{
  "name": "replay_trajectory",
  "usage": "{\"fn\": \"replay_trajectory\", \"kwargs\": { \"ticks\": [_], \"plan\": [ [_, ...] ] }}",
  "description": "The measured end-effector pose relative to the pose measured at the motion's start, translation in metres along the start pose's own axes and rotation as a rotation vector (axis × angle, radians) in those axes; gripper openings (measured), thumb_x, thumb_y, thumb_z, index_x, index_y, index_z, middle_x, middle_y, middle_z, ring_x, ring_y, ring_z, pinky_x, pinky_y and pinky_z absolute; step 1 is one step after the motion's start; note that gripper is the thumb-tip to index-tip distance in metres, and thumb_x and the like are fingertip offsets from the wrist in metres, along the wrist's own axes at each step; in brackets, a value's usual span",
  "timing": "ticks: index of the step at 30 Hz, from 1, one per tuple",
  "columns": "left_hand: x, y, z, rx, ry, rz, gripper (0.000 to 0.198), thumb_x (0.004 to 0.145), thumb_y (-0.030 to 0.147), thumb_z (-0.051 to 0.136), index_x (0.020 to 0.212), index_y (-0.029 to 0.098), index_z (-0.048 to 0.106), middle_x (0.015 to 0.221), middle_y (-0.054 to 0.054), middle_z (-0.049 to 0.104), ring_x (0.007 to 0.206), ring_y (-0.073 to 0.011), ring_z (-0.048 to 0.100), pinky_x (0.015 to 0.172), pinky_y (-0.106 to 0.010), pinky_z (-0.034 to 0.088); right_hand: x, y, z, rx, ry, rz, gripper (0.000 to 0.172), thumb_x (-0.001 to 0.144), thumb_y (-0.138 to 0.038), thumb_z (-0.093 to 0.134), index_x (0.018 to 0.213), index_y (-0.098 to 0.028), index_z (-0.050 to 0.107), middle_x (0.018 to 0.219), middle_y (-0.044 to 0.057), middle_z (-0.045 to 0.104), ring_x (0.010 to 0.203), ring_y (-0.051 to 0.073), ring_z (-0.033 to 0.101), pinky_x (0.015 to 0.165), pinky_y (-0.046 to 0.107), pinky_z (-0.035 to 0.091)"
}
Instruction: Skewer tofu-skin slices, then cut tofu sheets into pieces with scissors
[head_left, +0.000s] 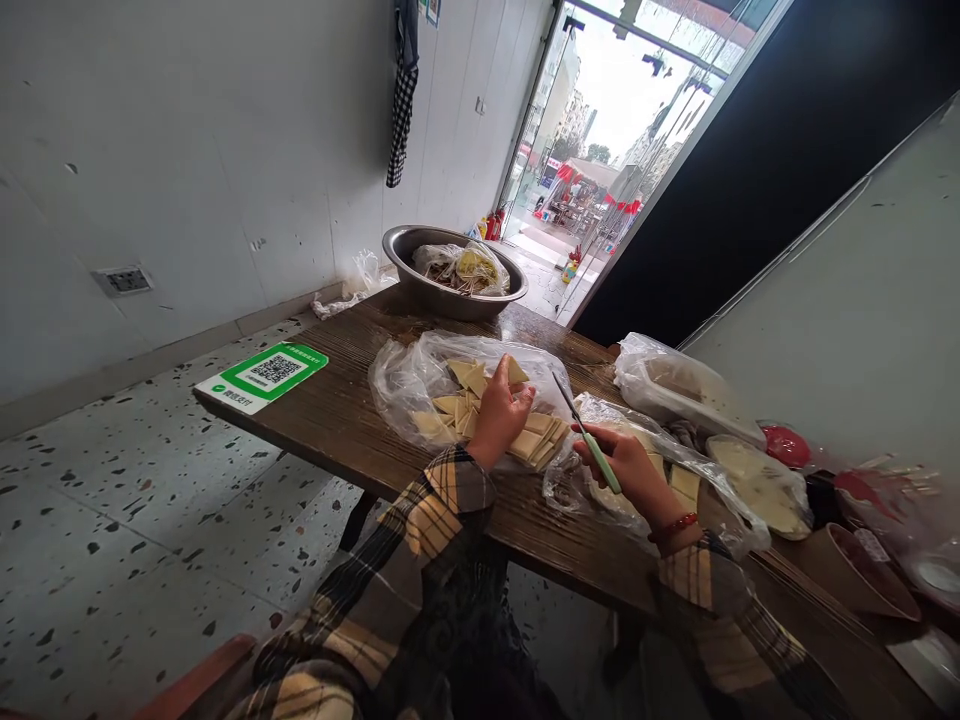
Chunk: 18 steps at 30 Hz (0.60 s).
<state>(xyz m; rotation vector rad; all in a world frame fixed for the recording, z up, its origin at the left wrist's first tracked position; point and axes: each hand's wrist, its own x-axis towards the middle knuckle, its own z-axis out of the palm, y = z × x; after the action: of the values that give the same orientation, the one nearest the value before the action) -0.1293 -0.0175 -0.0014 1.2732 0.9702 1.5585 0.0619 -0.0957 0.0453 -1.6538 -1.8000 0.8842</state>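
Observation:
My left hand (pixel 501 412) is closed on a pale yellow triangular slice (pixel 516 370), perhaps tofu, above an open plastic bag (pixel 397 385). On that bag lie several cut triangles (pixel 446 410) and a row of square slices (pixel 540 440). My right hand (pixel 634 468) grips the pale green handle of a knife (pixel 600 462), its narrow blade pointing up and away to the left. The blade is apart from the slice in my left hand. Beneath my right hand, a second plastic bag (pixel 724 500) holds more pale slices (pixel 684 487).
A metal basin (pixel 401 262) with bagged food stands at the far end of the wooden table (pixel 341 415). A green QR-code card (pixel 262 375) lies at the left corner. Wrapped containers (pixel 675 385), a red round item (pixel 786 445) and a bowl (pixel 862 570) crowd the right side.

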Motion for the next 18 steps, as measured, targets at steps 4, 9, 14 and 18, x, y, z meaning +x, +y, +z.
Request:
{"fn": "replay_trajectory", "kwargs": {
  "ticks": [4, 9, 14, 18],
  "plan": [
    [-0.003, 0.006, -0.002, 0.261, -0.027, 0.205, 0.048, 0.079, 0.017, 0.058, 0.127, 0.015, 0.053, 0.141, -0.017, 0.046, 0.106, -0.0223, 0.06, 0.091, -0.036, 0.05, -0.004, 0.003, -0.001, 0.012, -0.015, 0.011, 0.064, 0.075, -0.057, 0.065, 0.122, -0.014, 0.065, 0.063, -0.001, 0.055, 0.047, 0.012, 0.046, 0.041, 0.025, 0.041],
    [-0.003, 0.006, -0.003, 0.331, -0.089, 0.164, 0.022, 0.081, 0.019, 0.057, 0.1, 0.015, 0.066, 0.102, -0.011, 0.066, 0.085, -0.0195, 0.063, 0.085, -0.034, 0.05, -0.016, 0.007, -0.012, -0.061, -0.057, 0.013, 0.064, 0.079, -0.054, 0.064, 0.125, -0.01, 0.063, 0.061, -0.001, 0.054, 0.048, 0.013, 0.046, 0.046, 0.027, 0.042],
    [0.001, 0.004, -0.002, 0.125, -0.02, -0.01, 0.018, 0.082, 0.022, 0.056, 0.096, 0.015, 0.065, 0.084, -0.006, 0.066, 0.066, -0.014, 0.061, 0.065, -0.026, 0.049, -0.033, 0.01, -0.029, -0.179, -0.173, -0.008, 0.058, 0.076, -0.049, 0.068, 0.121, -0.012, 0.065, 0.065, 0.0, 0.056, 0.058, 0.015, 0.05, 0.054, 0.029, 0.043],
    [0.002, 0.005, -0.001, 0.038, 0.002, -0.044, 0.015, 0.081, 0.021, 0.058, 0.093, 0.015, 0.064, 0.08, -0.003, 0.066, 0.061, -0.0112, 0.06, 0.059, -0.022, 0.047, -0.043, 0.0, -0.038, -0.201, -0.283, 0.025, 0.054, 0.077, -0.047, 0.067, 0.12, -0.014, 0.066, 0.074, 0.003, 0.062, 0.066, 0.017, 0.053, 0.061, 0.031, 0.045]
  ]
}}
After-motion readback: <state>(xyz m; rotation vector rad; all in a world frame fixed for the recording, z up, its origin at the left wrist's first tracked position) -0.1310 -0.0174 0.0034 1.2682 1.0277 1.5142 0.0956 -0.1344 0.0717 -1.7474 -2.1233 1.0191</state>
